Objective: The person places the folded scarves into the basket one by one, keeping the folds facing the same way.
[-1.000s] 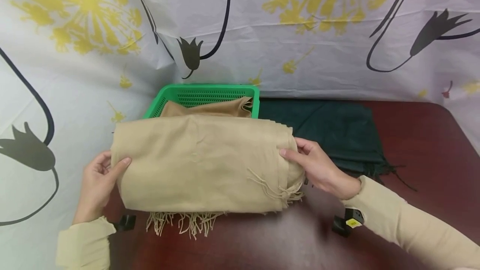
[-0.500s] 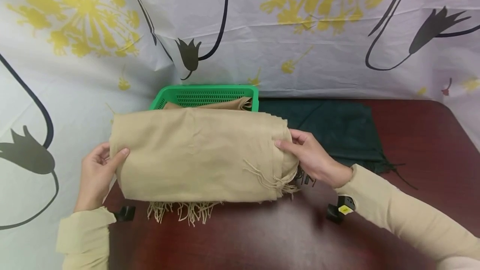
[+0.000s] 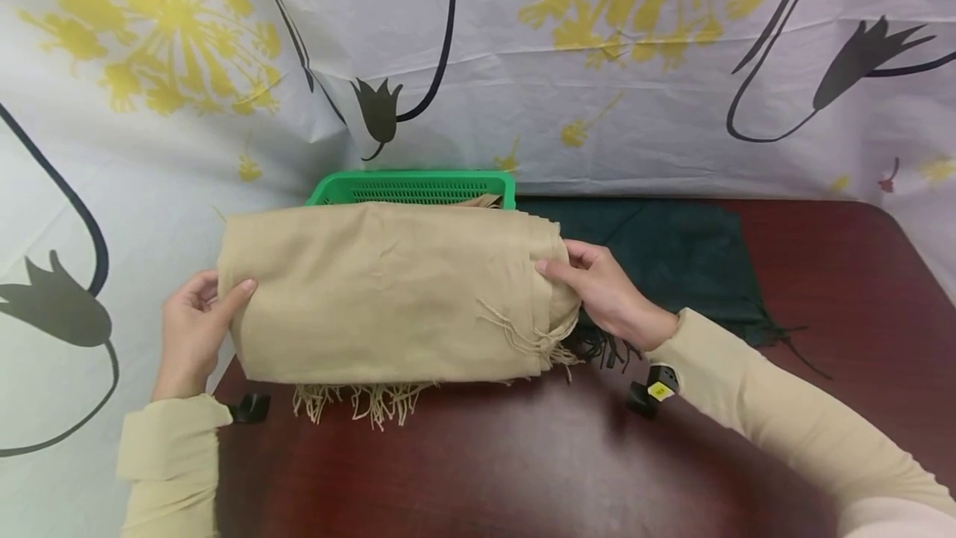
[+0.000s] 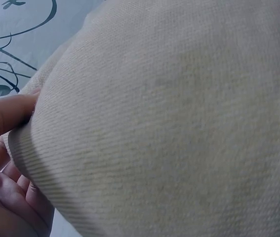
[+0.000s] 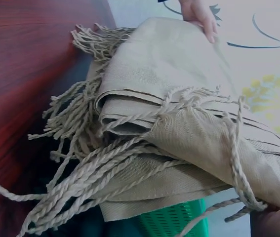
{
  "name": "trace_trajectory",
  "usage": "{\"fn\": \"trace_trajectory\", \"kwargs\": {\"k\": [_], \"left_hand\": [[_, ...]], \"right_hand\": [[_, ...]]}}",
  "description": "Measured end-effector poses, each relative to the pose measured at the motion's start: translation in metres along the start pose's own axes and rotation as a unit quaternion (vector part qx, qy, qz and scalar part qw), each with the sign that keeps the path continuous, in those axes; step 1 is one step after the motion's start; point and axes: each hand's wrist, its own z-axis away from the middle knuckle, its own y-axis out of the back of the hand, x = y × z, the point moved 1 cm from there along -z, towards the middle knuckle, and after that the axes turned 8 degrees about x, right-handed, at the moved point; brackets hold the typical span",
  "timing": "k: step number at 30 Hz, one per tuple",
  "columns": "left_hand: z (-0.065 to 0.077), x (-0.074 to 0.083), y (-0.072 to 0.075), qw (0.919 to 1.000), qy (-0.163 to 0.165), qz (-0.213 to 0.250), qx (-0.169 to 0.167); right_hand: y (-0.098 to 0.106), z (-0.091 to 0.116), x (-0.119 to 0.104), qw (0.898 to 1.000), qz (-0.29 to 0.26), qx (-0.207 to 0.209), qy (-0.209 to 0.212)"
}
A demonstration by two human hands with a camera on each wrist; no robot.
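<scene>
A folded beige scarf (image 3: 388,297) with twisted fringe is held up in front of a green basket (image 3: 418,177). At its left end my left hand (image 3: 196,326) grips the edge, thumb on the front face and fingers behind. My right hand (image 3: 608,293) pinches the opposite end, where several folded layers stack up. In the right wrist view the scarf's layers (image 5: 179,133) and corded fringe hang over the dark red table. The left wrist view is mostly filled by the scarf's knit-like weave (image 4: 169,118), with the left thumb (image 4: 11,111) at its edge.
Inside the basket a bit of brown cloth (image 3: 484,201) shows above the scarf. A dark green fringed scarf (image 3: 665,264) lies flat on the dark red table (image 3: 829,272) to the right. A patterned white curtain (image 3: 478,48) stands behind and at the left.
Both hands have carried the beige scarf away from me, toward the basket, and slightly left on the right side. It now hides more of the basket and the brown cloth.
</scene>
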Motion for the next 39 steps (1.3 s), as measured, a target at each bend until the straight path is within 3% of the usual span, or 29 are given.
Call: {"fn": "trace_trajectory", "kwargs": {"k": [13,16,25,33,39], "left_hand": [[-0.012,0.006,-0.005,0.9998,-0.011,0.006,0.013],[-0.018,0.003,-0.005,0.9993,-0.023,0.031,0.006],[-0.02,0.02,-0.016,0.9996,0.002,-0.003,0.028],[-0.028,0.021,-0.02,0.9986,0.004,-0.036,0.038],[-0.033,0.02,-0.022,0.9991,0.005,-0.032,0.027]], "right_hand": [[-0.004,-0.011,-0.007,0.999,-0.021,0.022,0.012],[-0.005,-0.012,-0.008,0.999,-0.022,0.022,0.01],[-0.008,-0.022,-0.011,0.999,-0.028,0.037,0.015],[-0.014,-0.028,-0.013,0.997,-0.061,0.041,0.003],[-0.014,-0.033,-0.012,0.998,-0.04,0.053,0.01]]}}
